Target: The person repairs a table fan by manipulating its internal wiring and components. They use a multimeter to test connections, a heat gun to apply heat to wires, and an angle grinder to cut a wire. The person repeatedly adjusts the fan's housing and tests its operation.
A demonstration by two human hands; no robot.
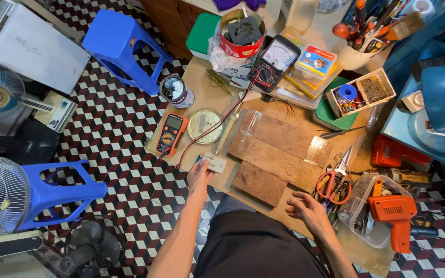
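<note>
My left hand (200, 176) reaches forward to the near left edge of a low wooden work table (200, 85) and grips a small beige switch box (214, 162). My right hand (307, 210) hovers with fingers spread over the table's near edge, holding nothing, just left of orange-handled scissors (332, 183). Wooden boards (276, 149) lie between the two hands. An orange digital multimeter (170, 134) with red leads lies left of the switch box, beside a round metal disc (205, 126).
An analog meter (274, 63), a red tub of parts (241, 33), a tin can (176, 91) and a box of screws (361, 93) crowd the far side. An orange drill (393, 213) sits at right. Blue stools (121, 47) and fans (1, 198) stand on the checkered floor at left.
</note>
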